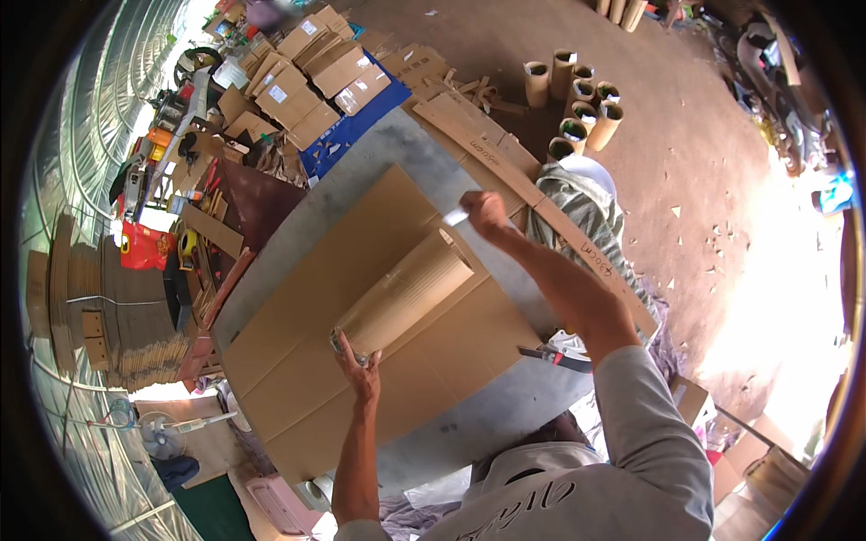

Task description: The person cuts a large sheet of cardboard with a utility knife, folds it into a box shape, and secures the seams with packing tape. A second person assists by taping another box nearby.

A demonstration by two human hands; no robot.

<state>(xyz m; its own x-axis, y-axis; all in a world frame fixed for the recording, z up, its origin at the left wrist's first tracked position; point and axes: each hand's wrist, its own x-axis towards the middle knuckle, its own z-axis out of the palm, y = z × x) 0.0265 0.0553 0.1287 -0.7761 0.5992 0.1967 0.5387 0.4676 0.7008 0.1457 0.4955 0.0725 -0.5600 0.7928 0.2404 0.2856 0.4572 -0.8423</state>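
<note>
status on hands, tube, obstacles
Left hand gripping cardboard tube, lower end. Right hand holding white item. Dark tool to the right, clear of tube.

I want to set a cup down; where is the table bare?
Grey tabletop shows bare between the cardboard sheet and the blue sheet, and along the cardboard's near edge toward the shirt. Crowded: mid-table, with tube, left hand and right hand.

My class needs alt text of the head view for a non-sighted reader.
A person's left hand holds the lower end of a brown tube slanting across a flat cardboard sheet on a grey table; near the tube's open upper end, the right hand grips a blurred white item. Beyond, upright tubes stand on the floor.
</note>
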